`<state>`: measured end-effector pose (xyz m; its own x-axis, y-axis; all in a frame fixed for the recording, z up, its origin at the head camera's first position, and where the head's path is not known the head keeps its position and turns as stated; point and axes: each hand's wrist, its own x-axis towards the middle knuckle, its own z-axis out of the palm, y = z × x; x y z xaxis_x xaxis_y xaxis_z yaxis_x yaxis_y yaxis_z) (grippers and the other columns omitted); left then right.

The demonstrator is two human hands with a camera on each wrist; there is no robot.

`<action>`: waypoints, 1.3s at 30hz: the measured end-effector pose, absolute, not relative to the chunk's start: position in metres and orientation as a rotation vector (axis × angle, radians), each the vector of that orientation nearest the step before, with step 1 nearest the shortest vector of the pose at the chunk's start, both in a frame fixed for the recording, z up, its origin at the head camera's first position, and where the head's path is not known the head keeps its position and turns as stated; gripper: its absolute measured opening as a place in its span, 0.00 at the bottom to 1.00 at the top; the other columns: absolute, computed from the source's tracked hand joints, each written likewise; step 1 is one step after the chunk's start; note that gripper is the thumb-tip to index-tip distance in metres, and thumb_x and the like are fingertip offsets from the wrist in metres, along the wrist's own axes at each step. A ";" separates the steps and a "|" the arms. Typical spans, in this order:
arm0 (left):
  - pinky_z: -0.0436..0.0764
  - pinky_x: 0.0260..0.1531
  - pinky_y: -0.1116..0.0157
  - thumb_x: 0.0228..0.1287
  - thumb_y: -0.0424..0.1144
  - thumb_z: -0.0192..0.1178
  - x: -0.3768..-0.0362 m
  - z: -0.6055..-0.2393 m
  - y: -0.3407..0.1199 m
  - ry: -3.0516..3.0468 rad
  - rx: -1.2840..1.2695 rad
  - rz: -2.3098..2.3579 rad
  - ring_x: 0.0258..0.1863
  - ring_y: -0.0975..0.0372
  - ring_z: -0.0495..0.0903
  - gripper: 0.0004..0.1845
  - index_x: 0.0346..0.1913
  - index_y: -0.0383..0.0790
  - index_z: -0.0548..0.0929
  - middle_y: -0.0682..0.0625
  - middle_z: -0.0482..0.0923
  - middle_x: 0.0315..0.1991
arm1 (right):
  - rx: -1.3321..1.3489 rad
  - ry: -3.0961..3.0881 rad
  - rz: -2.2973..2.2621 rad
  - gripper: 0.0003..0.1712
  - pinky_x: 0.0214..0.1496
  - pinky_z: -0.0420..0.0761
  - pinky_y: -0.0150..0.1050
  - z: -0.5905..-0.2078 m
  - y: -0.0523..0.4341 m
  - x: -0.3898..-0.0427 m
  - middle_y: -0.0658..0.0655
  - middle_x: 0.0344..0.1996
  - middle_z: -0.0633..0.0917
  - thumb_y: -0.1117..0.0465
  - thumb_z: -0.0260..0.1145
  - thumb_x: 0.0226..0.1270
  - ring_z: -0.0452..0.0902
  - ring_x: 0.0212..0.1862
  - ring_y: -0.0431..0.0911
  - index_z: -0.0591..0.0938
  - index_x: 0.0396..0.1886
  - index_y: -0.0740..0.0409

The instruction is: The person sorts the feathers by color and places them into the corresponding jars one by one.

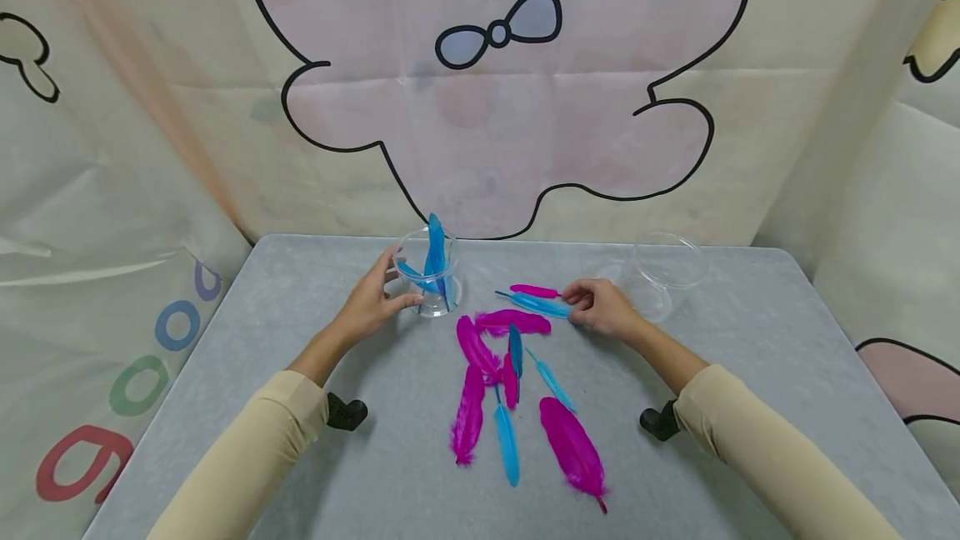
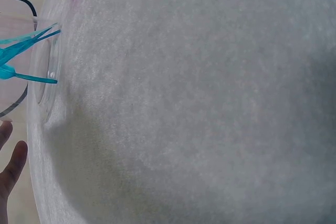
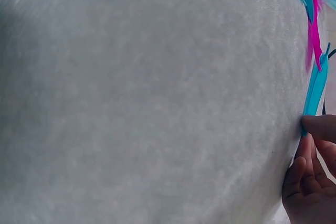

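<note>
1. Across the gray tabletop [image 1: 750, 323], two clear cups stood upright toward the far edge, one on the left, one on the right.
2. Left hand [image 1: 363, 302]: fingers spread and curved round the side of the left cup [image 1: 435, 310], thumb at its front, near the base.
3. Blue feathers [image 1: 436, 252] stood inside that cup; one rose above the rim. In the left wrist view their quills pointed down toward the base.
4. Right hand [image 1: 603, 307]: thumb and index finger pinched the broad end of a blue feather [image 1: 534, 303]; its bare quill pointed away from the hand, toward the left cup.
5. Just beyond the pinched feather lay a narrow magenta feather [image 1: 534, 292].
6. Nearer the wearer, between the forearms, lay a loose group of magenta and blue feathers, several overlapping. Largest: a broad magenta feather [image 1: 572, 444], lower right of the group.
7. Right cup [image 1: 660, 283]: just beyond the right wrist, apart from the feathers.
8. Both arms wore cream sleeves [image 1: 247, 448]. Behind the tabletop hung a pale curtain [image 1: 795, 40] printed with a black-outlined figure and a blue bow [image 1: 534, 17].
</note>
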<state>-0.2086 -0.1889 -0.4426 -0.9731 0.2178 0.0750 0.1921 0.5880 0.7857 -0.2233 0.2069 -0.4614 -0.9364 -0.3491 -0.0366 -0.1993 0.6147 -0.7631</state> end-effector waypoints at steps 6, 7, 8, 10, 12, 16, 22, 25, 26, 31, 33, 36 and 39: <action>0.73 0.59 0.40 0.63 0.41 0.70 -0.208 -0.441 -0.189 2.768 0.351 1.360 0.69 0.42 0.67 0.49 0.79 0.45 0.50 0.36 0.64 0.71 | -0.457 2.662 -1.217 0.17 0.38 0.80 0.34 -0.462 0.207 -0.223 0.64 0.38 0.85 0.76 0.69 0.55 0.80 0.38 0.51 0.82 0.46 0.72; 0.73 0.59 0.40 0.63 0.42 0.70 -0.209 -0.441 -0.189 2.767 0.351 1.359 0.69 0.42 0.67 0.49 0.79 0.45 0.50 0.36 0.64 0.71 | -0.459 2.662 -1.214 0.17 0.39 0.80 0.34 -0.462 0.207 -0.223 0.64 0.38 0.85 0.76 0.69 0.55 0.80 0.38 0.51 0.82 0.46 0.72; 0.73 0.59 0.41 0.63 0.42 0.70 -0.209 -0.442 -0.189 2.766 0.351 1.359 0.69 0.42 0.67 0.49 0.79 0.45 0.50 0.36 0.64 0.71 | -0.459 2.663 -1.212 0.16 0.39 0.80 0.35 -0.462 0.207 -0.224 0.64 0.39 0.85 0.76 0.69 0.55 0.80 0.39 0.51 0.82 0.46 0.72; 0.73 0.60 0.41 0.63 0.42 0.70 -0.209 -0.442 -0.189 2.765 0.351 1.361 0.69 0.42 0.67 0.48 0.79 0.44 0.50 0.36 0.64 0.71 | -0.464 2.658 -1.215 0.16 0.40 0.80 0.35 -0.461 0.207 -0.223 0.64 0.39 0.85 0.76 0.69 0.55 0.80 0.39 0.52 0.82 0.46 0.72; 0.73 0.60 0.41 0.63 0.42 0.70 -0.210 -0.442 -0.189 2.763 0.351 1.365 0.69 0.42 0.67 0.48 0.78 0.44 0.50 0.36 0.64 0.71 | -0.478 2.655 -1.224 0.16 0.40 0.80 0.35 -0.461 0.207 -0.223 0.65 0.38 0.85 0.77 0.68 0.55 0.80 0.38 0.52 0.82 0.46 0.72; 0.72 0.60 0.41 0.63 0.41 0.70 -0.209 -0.441 -0.189 2.763 0.345 1.363 0.69 0.42 0.67 0.48 0.79 0.44 0.50 0.36 0.64 0.71 | -0.504 2.648 -1.219 0.16 0.41 0.80 0.36 -0.459 0.207 -0.223 0.65 0.38 0.85 0.77 0.67 0.55 0.80 0.39 0.52 0.82 0.46 0.73; 0.72 0.60 0.41 0.63 0.42 0.70 -0.208 -0.439 -0.188 2.759 0.323 1.360 0.69 0.42 0.66 0.49 0.79 0.45 0.50 0.37 0.63 0.72 | -0.479 2.605 -1.197 0.16 0.39 0.80 0.34 -0.454 0.206 -0.223 0.64 0.39 0.85 0.77 0.66 0.58 0.79 0.40 0.53 0.82 0.48 0.72; 0.72 0.60 0.41 0.63 0.42 0.70 -0.209 -0.440 -0.188 2.754 0.316 1.363 0.69 0.43 0.66 0.49 0.79 0.45 0.50 0.37 0.63 0.72 | -0.469 2.580 -1.213 0.16 0.38 0.79 0.32 -0.452 0.206 -0.223 0.63 0.38 0.85 0.77 0.66 0.59 0.79 0.40 0.52 0.82 0.48 0.71; 0.72 0.60 0.41 0.63 0.42 0.70 -0.209 -0.440 -0.188 2.752 0.316 1.364 0.69 0.43 0.66 0.48 0.79 0.46 0.50 0.37 0.63 0.72 | -0.465 2.575 -1.223 0.16 0.37 0.79 0.32 -0.452 0.205 -0.224 0.63 0.37 0.85 0.77 0.65 0.59 0.79 0.40 0.52 0.82 0.48 0.71; 0.72 0.60 0.41 0.63 0.42 0.70 -0.209 -0.440 -0.188 2.748 0.323 1.368 0.69 0.42 0.66 0.48 0.79 0.45 0.50 0.37 0.64 0.71 | -0.479 2.568 -1.256 0.15 0.35 0.78 0.31 -0.445 0.206 -0.226 0.65 0.36 0.85 0.77 0.64 0.60 0.79 0.38 0.51 0.82 0.48 0.73; 0.72 0.60 0.41 0.63 0.43 0.70 -0.209 -0.440 -0.188 2.748 0.321 1.366 0.69 0.42 0.66 0.48 0.79 0.45 0.50 0.37 0.64 0.71 | -0.470 2.577 -1.251 0.14 0.35 0.78 0.32 -0.441 0.206 -0.227 0.64 0.35 0.85 0.76 0.64 0.62 0.79 0.38 0.50 0.82 0.48 0.72; 0.72 0.60 0.41 0.63 0.43 0.70 -0.209 -0.440 -0.188 2.751 0.315 1.360 0.69 0.42 0.66 0.48 0.79 0.45 0.50 0.37 0.63 0.72 | -0.473 2.609 -1.243 0.13 0.36 0.78 0.32 -0.435 0.206 -0.229 0.62 0.34 0.85 0.74 0.64 0.64 0.78 0.36 0.49 0.82 0.48 0.72; 0.72 0.60 0.41 0.63 0.43 0.70 -0.209 -0.440 -0.188 2.755 0.311 1.353 0.69 0.42 0.66 0.48 0.78 0.44 0.50 0.37 0.63 0.72 | -0.484 2.636 -1.258 0.12 0.36 0.78 0.31 -0.429 0.205 -0.233 0.62 0.34 0.85 0.74 0.64 0.64 0.78 0.36 0.49 0.82 0.48 0.72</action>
<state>-0.2091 -0.1882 -0.4396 -0.9781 0.2047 0.0377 0.1550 0.5954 0.7884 -0.2325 0.2052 -0.4291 -0.9307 -0.3651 -0.0225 -0.2121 0.5887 -0.7800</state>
